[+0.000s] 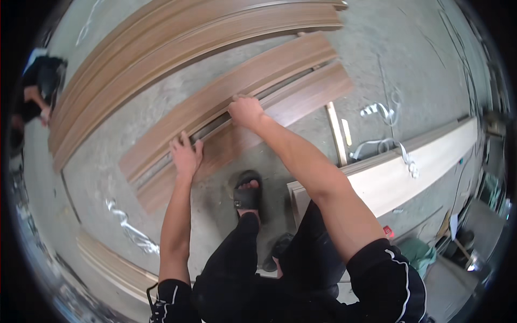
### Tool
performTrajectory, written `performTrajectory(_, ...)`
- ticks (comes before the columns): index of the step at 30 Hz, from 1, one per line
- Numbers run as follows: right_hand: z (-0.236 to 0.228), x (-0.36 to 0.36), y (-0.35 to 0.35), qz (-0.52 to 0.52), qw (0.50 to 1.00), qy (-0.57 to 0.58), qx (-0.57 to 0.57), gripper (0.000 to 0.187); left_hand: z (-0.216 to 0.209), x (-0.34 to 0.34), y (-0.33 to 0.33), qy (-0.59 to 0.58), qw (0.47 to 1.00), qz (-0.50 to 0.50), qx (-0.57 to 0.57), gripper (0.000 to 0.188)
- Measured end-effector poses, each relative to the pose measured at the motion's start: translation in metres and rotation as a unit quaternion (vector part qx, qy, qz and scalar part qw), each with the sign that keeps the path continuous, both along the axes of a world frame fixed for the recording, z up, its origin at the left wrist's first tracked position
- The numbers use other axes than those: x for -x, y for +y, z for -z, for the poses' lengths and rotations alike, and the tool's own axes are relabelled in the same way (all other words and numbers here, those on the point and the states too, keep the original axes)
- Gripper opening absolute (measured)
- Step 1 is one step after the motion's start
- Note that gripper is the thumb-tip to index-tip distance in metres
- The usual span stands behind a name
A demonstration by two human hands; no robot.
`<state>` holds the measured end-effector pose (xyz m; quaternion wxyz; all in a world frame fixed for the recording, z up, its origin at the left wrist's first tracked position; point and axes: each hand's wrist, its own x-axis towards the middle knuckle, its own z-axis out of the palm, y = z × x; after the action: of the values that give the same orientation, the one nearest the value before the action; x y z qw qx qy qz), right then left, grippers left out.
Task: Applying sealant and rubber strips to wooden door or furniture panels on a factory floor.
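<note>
Two long brown wooden boards lie side by side on the floor, a far board (210,94) and a near board (309,99), with a dark narrow gap between them. My left hand (186,155) is at the gap toward the left, its fingers apart and touching the boards' edges. Further right, my right hand (246,110) has its fingers curled down over the far board's near edge. Its fingertips are partly hidden. My right forearm crosses above the near board.
Long brown boards (215,32) lie beyond. Pale boards (420,167) are stacked at right, beside a wood strip (336,132). Loose white strapping (129,229) lies at left. More boards (110,264) lie lower left. Another person (40,86) crouches at far left. My sandalled foot (247,191) stands close by.
</note>
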<state>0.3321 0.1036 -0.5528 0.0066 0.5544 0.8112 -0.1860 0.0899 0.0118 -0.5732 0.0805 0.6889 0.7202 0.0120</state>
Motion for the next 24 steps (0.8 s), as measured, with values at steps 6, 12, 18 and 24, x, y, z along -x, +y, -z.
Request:
performTrajectory(6,0.021,-0.152,0.017,0.152,0.973,0.119,-0.127,0.02,0.009,-0.012,-0.011,0.005,1.0,-0.019,0.0,0.071)
performTrajectory(12,0.043,-0.275,0.065,0.414,0.877,0.046,-0.238,0.033,0.02,-0.029,-0.016,0.001,0.999,-0.034,-0.033,0.069)
performTrajectory(18,0.058,-0.282,0.081,0.495,0.844,0.123,-0.166,0.044,0.02,-0.033,-0.017,0.013,0.998,-0.049,-0.045,0.068)
performTrajectory(24,0.061,-0.278,0.079,0.503,0.824,0.155,-0.211,0.042,0.02,-0.033,-0.014,0.016,0.997,-0.058,-0.042,0.068)
